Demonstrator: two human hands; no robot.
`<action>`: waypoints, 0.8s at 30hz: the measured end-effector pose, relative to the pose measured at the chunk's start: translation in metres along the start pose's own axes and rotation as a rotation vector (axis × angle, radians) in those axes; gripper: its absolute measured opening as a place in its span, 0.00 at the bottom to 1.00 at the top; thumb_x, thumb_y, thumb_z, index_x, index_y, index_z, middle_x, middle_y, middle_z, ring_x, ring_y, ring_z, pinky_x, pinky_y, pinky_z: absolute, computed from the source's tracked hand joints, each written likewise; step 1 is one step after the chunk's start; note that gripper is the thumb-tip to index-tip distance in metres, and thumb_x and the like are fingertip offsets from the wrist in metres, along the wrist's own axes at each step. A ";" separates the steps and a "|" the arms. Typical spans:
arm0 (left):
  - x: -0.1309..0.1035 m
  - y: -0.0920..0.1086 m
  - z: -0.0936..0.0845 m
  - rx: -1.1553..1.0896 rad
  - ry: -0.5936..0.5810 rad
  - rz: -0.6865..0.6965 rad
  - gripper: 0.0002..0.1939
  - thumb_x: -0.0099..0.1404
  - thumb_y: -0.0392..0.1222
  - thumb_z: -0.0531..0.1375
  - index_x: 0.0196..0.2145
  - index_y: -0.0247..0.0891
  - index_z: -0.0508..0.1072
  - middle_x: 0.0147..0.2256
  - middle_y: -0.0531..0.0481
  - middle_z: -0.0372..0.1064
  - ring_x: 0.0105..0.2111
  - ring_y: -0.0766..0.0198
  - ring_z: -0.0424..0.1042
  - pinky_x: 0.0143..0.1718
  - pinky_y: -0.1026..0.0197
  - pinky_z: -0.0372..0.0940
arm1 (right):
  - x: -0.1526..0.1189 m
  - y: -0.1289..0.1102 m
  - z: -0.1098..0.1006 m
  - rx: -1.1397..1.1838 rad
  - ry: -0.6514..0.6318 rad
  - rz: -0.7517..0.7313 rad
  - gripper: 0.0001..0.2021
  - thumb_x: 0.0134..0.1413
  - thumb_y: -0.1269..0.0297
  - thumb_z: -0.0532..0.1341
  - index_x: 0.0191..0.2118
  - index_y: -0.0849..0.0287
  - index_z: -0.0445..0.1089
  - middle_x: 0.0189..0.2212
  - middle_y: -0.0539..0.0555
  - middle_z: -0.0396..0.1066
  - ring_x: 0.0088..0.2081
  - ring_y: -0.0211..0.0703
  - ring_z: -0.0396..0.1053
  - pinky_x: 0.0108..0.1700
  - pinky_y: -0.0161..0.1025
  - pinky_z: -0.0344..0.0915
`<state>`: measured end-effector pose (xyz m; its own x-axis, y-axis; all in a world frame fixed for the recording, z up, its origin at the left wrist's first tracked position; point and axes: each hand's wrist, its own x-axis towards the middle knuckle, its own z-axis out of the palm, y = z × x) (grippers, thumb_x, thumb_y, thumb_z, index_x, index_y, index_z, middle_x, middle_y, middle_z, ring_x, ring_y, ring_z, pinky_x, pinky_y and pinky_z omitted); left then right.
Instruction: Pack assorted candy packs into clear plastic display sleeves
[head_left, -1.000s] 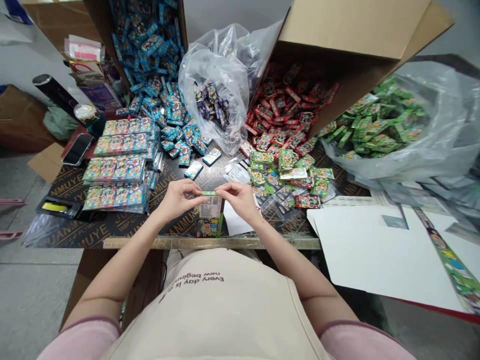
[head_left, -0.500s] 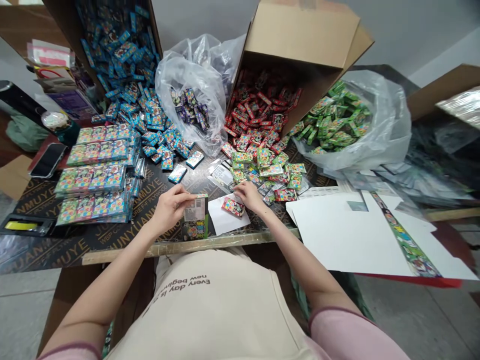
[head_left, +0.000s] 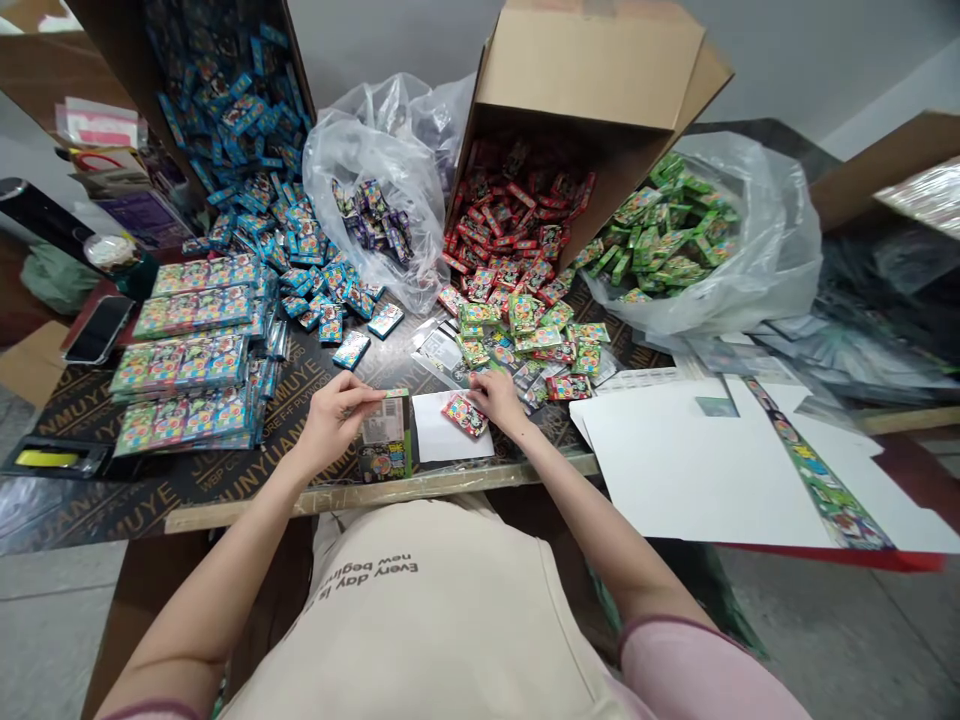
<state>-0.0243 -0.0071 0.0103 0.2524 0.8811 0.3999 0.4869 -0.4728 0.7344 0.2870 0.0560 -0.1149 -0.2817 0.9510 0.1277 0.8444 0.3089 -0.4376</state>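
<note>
My left hand (head_left: 337, 418) pinches the top edge of a green-edged printed carton (head_left: 386, 440), which stands at the table's front edge with a barcode panel showing. Beside the carton lies a white card (head_left: 442, 445); whether the two are joined I cannot tell. A small red box (head_left: 463, 414) rests tilted over this card. At its upper right edge are the closed fingers of my right hand (head_left: 496, 402), their tips partly hidden. Just beyond, small green boxes (head_left: 525, 314) and a few red ones lie in a loose pile over clear plastic sleeves.
Blue boxes (head_left: 307, 235) spill from a carton at back left. Red boxes fill a tipped cardboard box (head_left: 585, 70). Clear bags hold purple boxes (head_left: 382, 225) and green boxes (head_left: 675, 235). Wrapped packs (head_left: 187, 365) are stacked left; white card sheets (head_left: 675, 460) overhang the right edge.
The small red box has turned slightly, with my right fingers still at its edge. My left hand keeps its pinch on the carton. The whole view has shifted a little.
</note>
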 end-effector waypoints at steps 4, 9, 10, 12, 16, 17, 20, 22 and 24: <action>-0.001 -0.002 0.001 -0.004 0.003 -0.013 0.09 0.63 0.34 0.60 0.39 0.42 0.80 0.30 0.51 0.68 0.31 0.66 0.69 0.33 0.63 0.65 | -0.009 -0.010 0.001 -0.043 0.037 0.000 0.06 0.56 0.70 0.58 0.29 0.58 0.70 0.31 0.57 0.72 0.39 0.50 0.65 0.44 0.45 0.55; 0.000 -0.003 0.002 0.032 0.007 -0.025 0.08 0.64 0.36 0.60 0.38 0.41 0.79 0.29 0.51 0.67 0.30 0.66 0.69 0.31 0.64 0.64 | -0.013 -0.018 -0.003 -0.060 0.000 0.023 0.09 0.58 0.70 0.55 0.28 0.59 0.68 0.30 0.59 0.73 0.36 0.50 0.66 0.43 0.44 0.55; 0.000 -0.003 0.001 0.047 0.012 -0.029 0.07 0.64 0.36 0.60 0.38 0.40 0.79 0.29 0.51 0.68 0.30 0.66 0.69 0.31 0.63 0.64 | -0.012 -0.018 -0.006 -0.052 -0.017 0.029 0.08 0.57 0.71 0.56 0.28 0.59 0.68 0.29 0.58 0.73 0.35 0.49 0.67 0.42 0.43 0.56; 0.000 -0.002 0.001 0.067 0.033 -0.041 0.04 0.63 0.37 0.61 0.35 0.38 0.77 0.28 0.51 0.70 0.30 0.65 0.70 0.32 0.63 0.64 | -0.006 -0.017 -0.015 -0.029 -0.062 0.038 0.06 0.54 0.72 0.58 0.27 0.58 0.67 0.27 0.56 0.73 0.31 0.47 0.67 0.38 0.41 0.56; -0.001 -0.005 0.001 0.034 0.084 -0.057 0.04 0.60 0.38 0.64 0.29 0.37 0.73 0.29 0.49 0.73 0.30 0.63 0.73 0.34 0.60 0.67 | 0.013 -0.034 -0.047 0.066 -0.110 0.065 0.06 0.53 0.70 0.58 0.27 0.57 0.65 0.24 0.54 0.72 0.28 0.44 0.66 0.32 0.38 0.56; -0.002 -0.006 0.002 0.020 0.091 -0.053 0.05 0.60 0.38 0.64 0.28 0.37 0.72 0.29 0.49 0.74 0.31 0.62 0.73 0.35 0.59 0.67 | 0.019 -0.046 -0.057 0.152 -0.106 0.068 0.05 0.54 0.68 0.58 0.27 0.57 0.65 0.26 0.54 0.73 0.30 0.45 0.68 0.33 0.38 0.58; -0.003 -0.008 0.002 0.004 0.100 -0.022 0.06 0.60 0.38 0.64 0.27 0.38 0.71 0.29 0.48 0.74 0.32 0.61 0.74 0.36 0.58 0.68 | 0.034 -0.093 -0.083 0.582 -0.158 0.009 0.09 0.55 0.59 0.59 0.28 0.57 0.64 0.36 0.56 0.74 0.42 0.47 0.71 0.38 0.38 0.62; -0.003 -0.006 0.001 0.013 0.105 0.001 0.05 0.59 0.37 0.63 0.27 0.37 0.71 0.29 0.48 0.74 0.32 0.61 0.74 0.36 0.58 0.68 | 0.043 -0.127 -0.093 0.794 -0.285 -0.050 0.11 0.54 0.55 0.61 0.29 0.57 0.64 0.39 0.56 0.74 0.46 0.47 0.71 0.39 0.38 0.63; -0.003 -0.001 -0.001 0.020 0.107 0.014 0.03 0.58 0.34 0.62 0.28 0.37 0.70 0.30 0.48 0.74 0.33 0.61 0.74 0.36 0.58 0.68 | 0.051 -0.153 -0.095 0.865 -0.408 -0.106 0.12 0.52 0.55 0.62 0.27 0.58 0.64 0.37 0.56 0.74 0.46 0.46 0.71 0.39 0.37 0.63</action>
<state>-0.0266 -0.0095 0.0084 0.1692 0.8679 0.4671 0.5010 -0.4839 0.7175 0.1862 0.0582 0.0429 -0.6116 0.7900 -0.0435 0.2231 0.1194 -0.9675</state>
